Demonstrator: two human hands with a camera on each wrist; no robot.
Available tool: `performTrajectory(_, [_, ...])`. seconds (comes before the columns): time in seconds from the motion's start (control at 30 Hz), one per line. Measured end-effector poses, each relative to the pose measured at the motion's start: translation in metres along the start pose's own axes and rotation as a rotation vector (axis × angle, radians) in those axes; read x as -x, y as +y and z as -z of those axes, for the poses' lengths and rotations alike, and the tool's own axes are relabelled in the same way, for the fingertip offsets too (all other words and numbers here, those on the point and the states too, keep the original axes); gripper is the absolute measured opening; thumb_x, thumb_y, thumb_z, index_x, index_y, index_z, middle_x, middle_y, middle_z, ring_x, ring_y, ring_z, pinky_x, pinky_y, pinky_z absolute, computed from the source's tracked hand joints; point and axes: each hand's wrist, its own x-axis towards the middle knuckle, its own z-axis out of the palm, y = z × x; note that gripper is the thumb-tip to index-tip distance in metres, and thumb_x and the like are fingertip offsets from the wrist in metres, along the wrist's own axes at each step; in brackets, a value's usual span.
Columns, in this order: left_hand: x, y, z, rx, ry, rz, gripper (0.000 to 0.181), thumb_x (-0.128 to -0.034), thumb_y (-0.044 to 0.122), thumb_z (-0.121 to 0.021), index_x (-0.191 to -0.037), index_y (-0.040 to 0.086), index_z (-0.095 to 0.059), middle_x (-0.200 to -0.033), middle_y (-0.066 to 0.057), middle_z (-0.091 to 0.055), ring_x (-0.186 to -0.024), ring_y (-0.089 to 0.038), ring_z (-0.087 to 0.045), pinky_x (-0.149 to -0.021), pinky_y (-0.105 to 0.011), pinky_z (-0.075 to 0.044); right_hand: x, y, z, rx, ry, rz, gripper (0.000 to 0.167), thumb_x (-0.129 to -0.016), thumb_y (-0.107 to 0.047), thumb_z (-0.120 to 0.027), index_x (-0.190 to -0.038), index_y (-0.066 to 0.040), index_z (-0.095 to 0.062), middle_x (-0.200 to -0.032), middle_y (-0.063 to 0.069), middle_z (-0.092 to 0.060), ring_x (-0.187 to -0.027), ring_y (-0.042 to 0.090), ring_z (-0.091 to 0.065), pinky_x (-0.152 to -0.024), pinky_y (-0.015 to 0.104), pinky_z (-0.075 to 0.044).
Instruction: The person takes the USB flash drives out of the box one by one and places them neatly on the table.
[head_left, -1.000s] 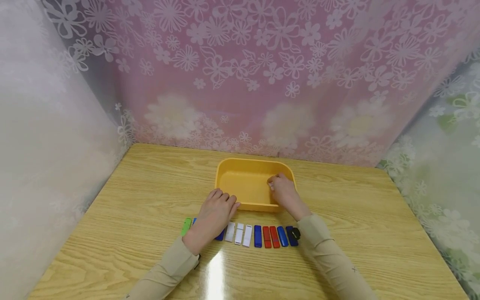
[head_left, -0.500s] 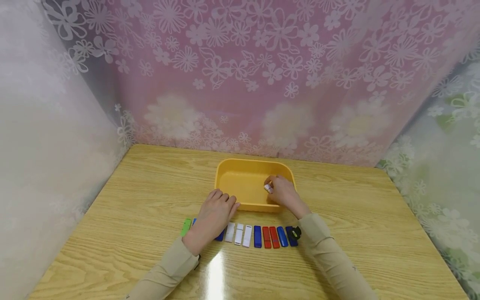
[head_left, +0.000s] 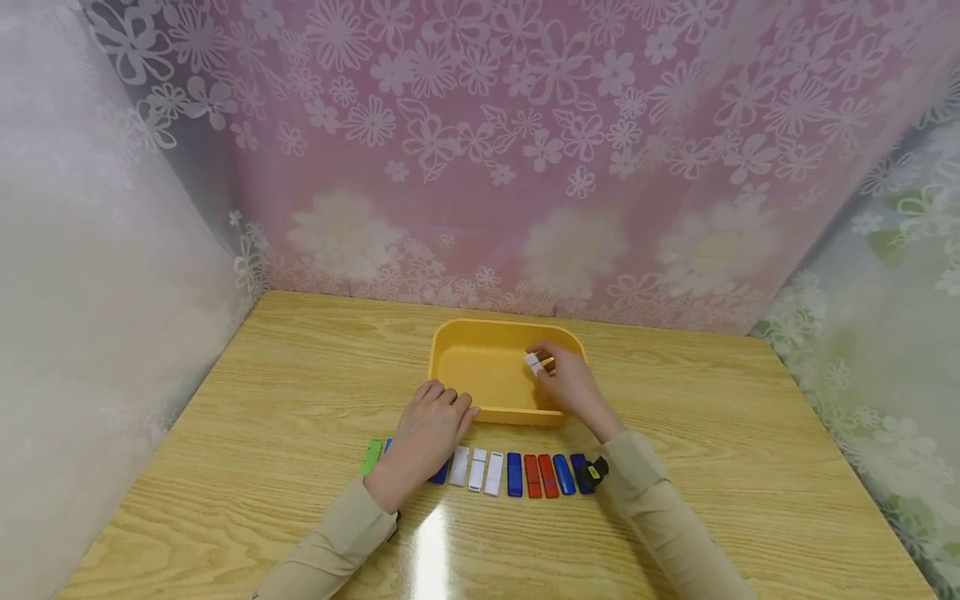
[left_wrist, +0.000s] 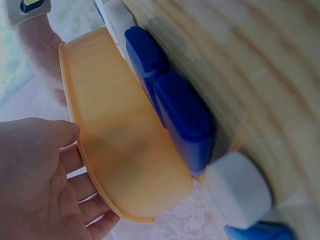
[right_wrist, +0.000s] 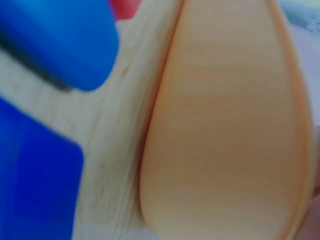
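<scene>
In the head view my right hand (head_left: pixel 572 385) pinches a white USB flash drive (head_left: pixel 533 363) over the right side of a yellow plastic bin (head_left: pixel 517 416). My left hand (head_left: pixel 426 435) holds the bin's near rim at the left; in the left wrist view the thumb lies on the outer side of the rim and the fingers (left_wrist: pixel 82 186) reach behind it. Several flash drives lie in a row in front of the bin, among them a green one (head_left: pixel 372 456), white ones (head_left: pixel 477 469) and red ones (head_left: pixel 533 476). My left hand and wrist hide part of the row.
The wooden table (head_left: pixel 300 358) meets a pink flowered curtain (head_left: pixel 480 167) at the back. Blue flash drives (head_left: pixel 565 474) at the row's right end lie close to the right wrist's black strap (head_left: pixel 595 471). Pale curtains flank both sides.
My right hand has risen a little and turned inside the bin area, so the white flash drive shows more clearly between its fingers. The left hand has stayed on the rim.
</scene>
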Motion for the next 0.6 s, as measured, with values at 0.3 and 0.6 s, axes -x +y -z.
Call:
performTrajectory(0.3, [0.000,0.000,0.000,0.022,-0.011,0.005,0.025,-0.1041,0.026,-0.059,-0.086,0.010,-0.065,-0.076,-0.004,-0.065,-0.078,-0.024,-0.060,-0.097,-0.040,-0.049,0.020,-0.007,0.022,-0.219,0.126,0.102,0.038,-0.094,0.000,-0.067,-0.131,-0.002,-0.062,-0.117,0.021,-0.065,-0.098,0.037,-0.068,-0.086,0.049,-0.058])
performTrajectory(0.6, [0.000,-0.001,-0.002,0.012,0.001,0.005,0.024,-0.1029,0.027,-0.061,-0.086,0.011,-0.066,-0.076,-0.003,-0.065,-0.079,-0.023,-0.060,-0.097,-0.040,-0.049,0.055,-0.010,0.048,-0.322,0.149,0.094,0.035,-0.097,-0.006,-0.067,-0.132,-0.003,-0.063,-0.118,0.020,-0.064,-0.098,0.035,-0.069,-0.076,0.019,-0.055])
